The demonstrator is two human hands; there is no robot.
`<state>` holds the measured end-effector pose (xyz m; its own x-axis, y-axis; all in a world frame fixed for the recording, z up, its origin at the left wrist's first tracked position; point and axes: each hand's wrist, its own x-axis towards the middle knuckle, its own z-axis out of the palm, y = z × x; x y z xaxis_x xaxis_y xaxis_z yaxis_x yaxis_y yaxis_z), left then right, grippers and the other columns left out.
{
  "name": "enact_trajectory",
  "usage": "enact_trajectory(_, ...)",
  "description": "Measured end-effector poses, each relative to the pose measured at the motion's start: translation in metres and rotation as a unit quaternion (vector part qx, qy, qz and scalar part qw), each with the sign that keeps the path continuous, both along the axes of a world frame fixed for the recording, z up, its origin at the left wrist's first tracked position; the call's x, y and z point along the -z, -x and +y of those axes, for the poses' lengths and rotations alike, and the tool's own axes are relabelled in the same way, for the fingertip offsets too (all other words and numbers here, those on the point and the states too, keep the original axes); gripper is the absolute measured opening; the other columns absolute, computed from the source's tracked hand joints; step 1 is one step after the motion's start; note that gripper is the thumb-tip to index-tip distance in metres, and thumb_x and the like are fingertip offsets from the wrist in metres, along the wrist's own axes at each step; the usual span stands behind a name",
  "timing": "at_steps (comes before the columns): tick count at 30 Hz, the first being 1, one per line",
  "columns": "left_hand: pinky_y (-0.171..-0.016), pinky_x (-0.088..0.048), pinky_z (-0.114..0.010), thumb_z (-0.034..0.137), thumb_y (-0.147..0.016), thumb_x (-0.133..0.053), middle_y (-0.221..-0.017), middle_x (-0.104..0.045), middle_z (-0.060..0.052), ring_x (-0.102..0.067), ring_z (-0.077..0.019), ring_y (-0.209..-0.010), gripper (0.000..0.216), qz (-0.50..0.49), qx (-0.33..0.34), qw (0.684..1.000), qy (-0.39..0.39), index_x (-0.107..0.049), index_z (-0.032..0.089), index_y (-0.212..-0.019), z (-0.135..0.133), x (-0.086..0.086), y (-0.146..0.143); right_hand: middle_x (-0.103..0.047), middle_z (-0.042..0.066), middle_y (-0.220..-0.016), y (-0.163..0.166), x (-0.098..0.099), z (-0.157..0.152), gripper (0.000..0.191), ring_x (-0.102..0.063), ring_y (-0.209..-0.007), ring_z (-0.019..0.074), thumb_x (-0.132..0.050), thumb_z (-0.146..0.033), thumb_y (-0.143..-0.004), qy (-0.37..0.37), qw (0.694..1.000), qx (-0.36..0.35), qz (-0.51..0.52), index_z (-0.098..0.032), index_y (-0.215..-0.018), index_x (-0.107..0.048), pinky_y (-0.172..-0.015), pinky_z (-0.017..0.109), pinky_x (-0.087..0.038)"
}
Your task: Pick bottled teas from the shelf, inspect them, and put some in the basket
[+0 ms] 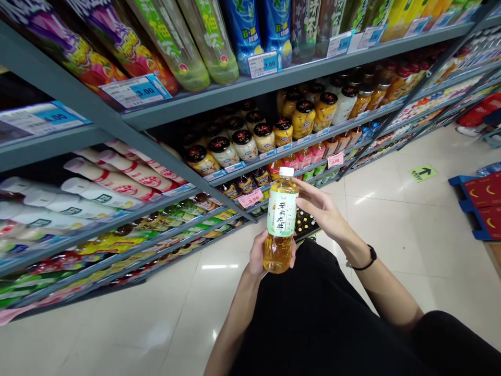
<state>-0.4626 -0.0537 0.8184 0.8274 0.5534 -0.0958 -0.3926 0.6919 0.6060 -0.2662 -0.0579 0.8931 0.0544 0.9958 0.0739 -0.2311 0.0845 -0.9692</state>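
Observation:
A clear plastic bottle of golden tea [276,256] stands nearly upright in front of my body, with a white cap and a pale green label bearing dark characters. My left hand [258,253] is wrapped round its lower part, the thumb on the near side. At the upper right of the bottle is my right hand [319,206], its thumb by the label's edge and its fingers reaching behind, partly hidden by the bottle. A dark band [368,258] circles my right wrist.
Grey shelves [235,99] run along the left and ahead, stocked with bottles and jars of fruit [303,117]. Price tags [136,91] line their edges. A tiled floor [156,318] bears a green arrow sticker [422,172]. Red boxes [485,190] sit on a blue pallet [464,203] at right.

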Motion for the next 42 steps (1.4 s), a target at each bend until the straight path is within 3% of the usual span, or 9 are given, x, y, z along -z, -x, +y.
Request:
enact_trajectory(6, -0.059, -0.053, -0.032, 0.073, -0.094, -0.056, -0.083, -0.073, -0.015, -0.070, -0.0259, -0.061, 0.072, -0.009, -0.009, 1.000, 0.003, -0.071, 0.006, -0.114, -0.003, 0.016, 0.011, -0.061, 0.011, -0.150, 0.012, 0.007, -0.005, 0.068, -0.064, -0.129, 0.0271, -0.076, -0.046, -0.098, 0.010, 0.999, -0.043, -0.005, -0.025, -0.158, -0.053, -0.114, 0.044, -0.053)
enact_trajectory(12, -0.059, -0.053, -0.031, 0.077, -0.091, -0.056, -0.084, -0.075, -0.015, -0.071, -0.0254, -0.061, 0.075, 0.015, -0.032, 0.999, -0.001, -0.073, 0.008, -0.112, -0.010, 0.030, 0.017, -0.048, 0.011, -0.163, 0.021, 0.015, -0.009, 0.069, -0.061, -0.135, 0.0287, -0.076, -0.045, -0.098, 0.010, 0.998, -0.062, -0.014, -0.025, -0.160, -0.051, -0.117, 0.045, -0.051)
enact_trajectory(17, -0.059, -0.054, -0.031, 0.081, -0.088, -0.057, -0.079, -0.074, -0.014, -0.070, -0.0242, -0.059, 0.078, 0.061, -0.058, 0.996, -0.019, -0.074, 0.007, -0.107, -0.016, 0.031, 0.015, -0.052, 0.012, -0.159, 0.020, 0.016, -0.014, 0.070, -0.054, -0.144, 0.0290, -0.075, -0.045, -0.099, 0.004, 0.997, -0.072, -0.001, -0.023, -0.161, -0.049, -0.122, 0.045, -0.046)
enact_trajectory(22, -0.055, -0.054, -0.032, 0.077, -0.089, -0.061, -0.078, -0.073, -0.015, -0.067, -0.0230, -0.056, 0.070, 0.148, -0.124, 0.977, -0.093, -0.071, 0.007, -0.099, -0.022, 0.035, 0.017, -0.048, 0.008, -0.163, 0.021, 0.007, -0.022, 0.070, -0.054, -0.145, 0.0254, -0.073, -0.038, -0.102, -0.005, 0.997, -0.077, -0.010, -0.026, -0.165, -0.043, -0.125, 0.040, -0.043)
enact_trajectory(29, -0.067, -0.058, -0.037, 0.076, -0.092, -0.060, -0.095, -0.075, -0.018, -0.073, -0.0290, -0.077, 0.073, 0.256, -0.152, 0.941, -0.160, -0.066, 0.008, -0.116, -0.033, 0.022, 0.028, -0.046, 0.005, -0.165, 0.030, 0.004, -0.028, 0.077, -0.052, -0.147, 0.0260, -0.078, -0.037, -0.099, -0.003, 0.997, -0.076, 0.006, -0.029, -0.166, -0.040, -0.125, 0.040, -0.044)
enact_trajectory(33, -0.082, -0.058, -0.037, 0.071, -0.094, -0.063, -0.105, -0.075, -0.016, -0.071, -0.0299, -0.097, 0.068, 0.335, -0.242, 0.869, -0.274, -0.066, 0.010, -0.121, -0.036, 0.019, 0.036, -0.050, -0.001, -0.163, 0.031, 0.001, -0.030, 0.056, -0.046, -0.152, 0.0228, -0.066, -0.043, -0.107, -0.018, 0.996, -0.087, 0.029, -0.035, -0.160, -0.050, -0.126, 0.035, -0.042)
enact_trajectory(37, -0.070, -0.057, -0.029, 0.062, -0.097, -0.066, -0.093, -0.075, -0.009, -0.069, -0.0215, -0.078, 0.056, 0.397, -0.295, 0.777, -0.389, -0.067, 0.011, -0.120, -0.033, 0.020, 0.049, -0.050, -0.001, -0.163, 0.036, -0.005, -0.033, 0.061, -0.051, -0.147, 0.0211, -0.066, -0.035, -0.108, -0.033, 0.992, -0.121, 0.006, -0.039, -0.164, -0.043, -0.123, 0.033, -0.045)
enact_trajectory(39, -0.072, -0.059, -0.029, 0.057, -0.096, -0.070, -0.098, -0.076, -0.009, -0.071, -0.0210, -0.079, 0.054, 0.418, -0.335, 0.707, -0.462, -0.067, 0.012, -0.127, -0.031, 0.018, 0.056, -0.051, 0.000, -0.161, 0.040, -0.005, -0.034, 0.065, -0.055, -0.143, 0.0205, -0.070, -0.033, -0.105, -0.027, 0.992, -0.124, 0.001, -0.038, -0.164, -0.042, -0.122, 0.033, -0.045)
enact_trajectory(42, -0.084, -0.061, -0.031, 0.045, -0.093, -0.079, -0.115, -0.076, -0.013, -0.075, -0.0240, -0.094, 0.057, 0.427, -0.403, 0.576, -0.569, -0.064, 0.014, -0.138, -0.028, 0.011, 0.066, -0.055, 0.003, -0.157, 0.045, -0.003, -0.033, 0.059, -0.057, -0.139, 0.0202, -0.071, -0.038, -0.104, -0.009, 0.994, -0.101, 0.026, -0.034, -0.159, -0.050, -0.118, 0.032, -0.048)
